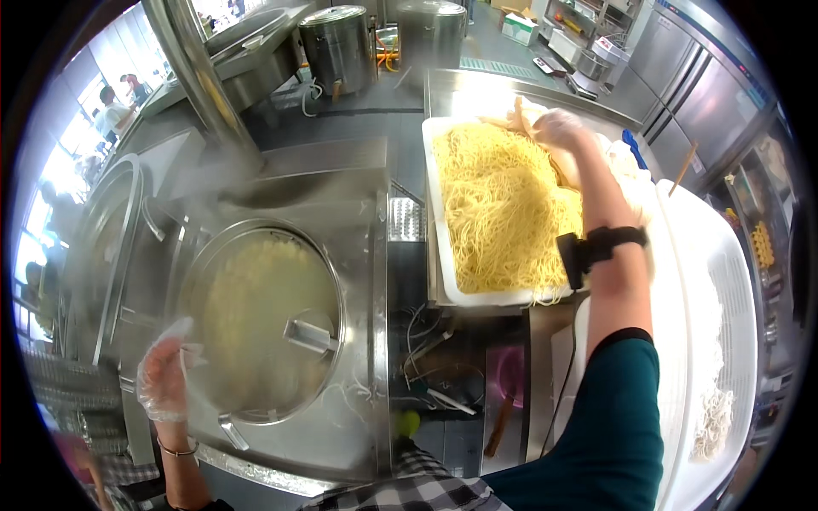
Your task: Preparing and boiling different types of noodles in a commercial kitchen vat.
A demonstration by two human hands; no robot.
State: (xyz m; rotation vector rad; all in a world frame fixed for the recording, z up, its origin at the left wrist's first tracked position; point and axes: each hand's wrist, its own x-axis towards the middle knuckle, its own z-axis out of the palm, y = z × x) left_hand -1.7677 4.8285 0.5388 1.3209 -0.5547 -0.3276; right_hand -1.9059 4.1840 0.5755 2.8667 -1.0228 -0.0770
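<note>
My right hand (558,128), in a thin clear glove, reaches over the far end of a white tray (432,196) heaped with yellow noodles (503,204). It grips what look like pale wooden sticks (518,115) that poke into the noodles. A black strap with a small device sits on that forearm. My left hand (162,379), also in a clear glove, hovers at the near left rim of a large round steaming pot (264,319) sunk in a steel counter. It holds nothing, and its fingers are loosely spread.
A white perforated basket (724,281) with pale noodles (711,422) stands at the right. Tall steel stock pots (336,43) stand at the back, a steel column (196,77) rises at the left, and steel fridge doors (699,77) sit at the far right. People (111,106) stand by the left windows.
</note>
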